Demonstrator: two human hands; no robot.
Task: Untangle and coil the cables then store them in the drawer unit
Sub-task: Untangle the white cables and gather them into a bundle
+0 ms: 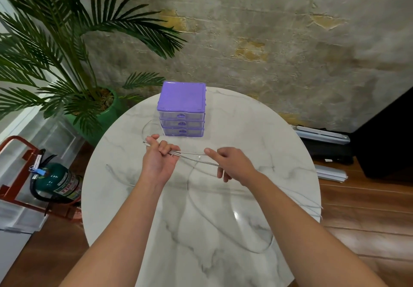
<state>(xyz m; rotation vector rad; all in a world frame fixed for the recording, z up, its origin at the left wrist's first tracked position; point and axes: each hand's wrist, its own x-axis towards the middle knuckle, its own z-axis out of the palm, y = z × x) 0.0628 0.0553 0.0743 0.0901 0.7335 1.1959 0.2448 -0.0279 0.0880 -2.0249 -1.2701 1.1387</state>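
Between my two hands, above the middle of the round marble table (257,130), a few strands of thin pale cable (192,155) run side by side, their long axis lying left to right across my body. My left hand (159,158) has its fingers curled round one end of the bundle, a plug tip poking out past my knuckles. My right hand (228,163) pinches the strands farther along, thumb on top. The rest of the cable sags toward me in loose loops on the tabletop and off its right edge. The purple drawer unit (181,110) stands straight ahead, drawers closed, just beyond my left hand, which is the nearer one. Coiling, I judge, comes before any drawer is opened.
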